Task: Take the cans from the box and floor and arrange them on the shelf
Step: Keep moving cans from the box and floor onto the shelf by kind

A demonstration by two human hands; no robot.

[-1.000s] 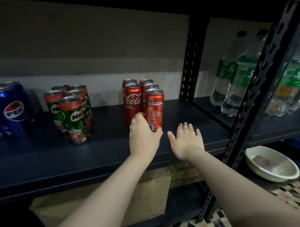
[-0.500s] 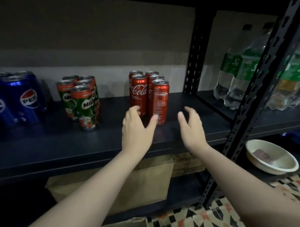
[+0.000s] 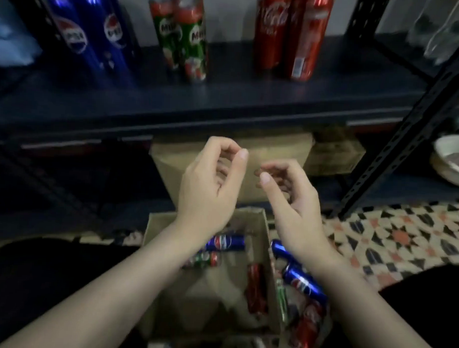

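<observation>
Both hands are coming back off the shelf (image 3: 225, 100) now, left hand (image 3: 210, 183) and right hand (image 3: 292, 199) loosely curled, holding nothing, hovering above the box (image 3: 154, 223). We're judging this the reach for the next pick: cans are lying in the box, a Pepsi can (image 3: 226, 242) nearest, more on the floor (image 3: 403, 239) beside it.

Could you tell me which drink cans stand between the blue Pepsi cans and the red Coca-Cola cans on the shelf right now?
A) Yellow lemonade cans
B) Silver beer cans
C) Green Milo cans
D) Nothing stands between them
C: the green Milo cans stand upright on the shelf, with the Pepsi cans to their left and the Coca-Cola cans to their right.
</observation>
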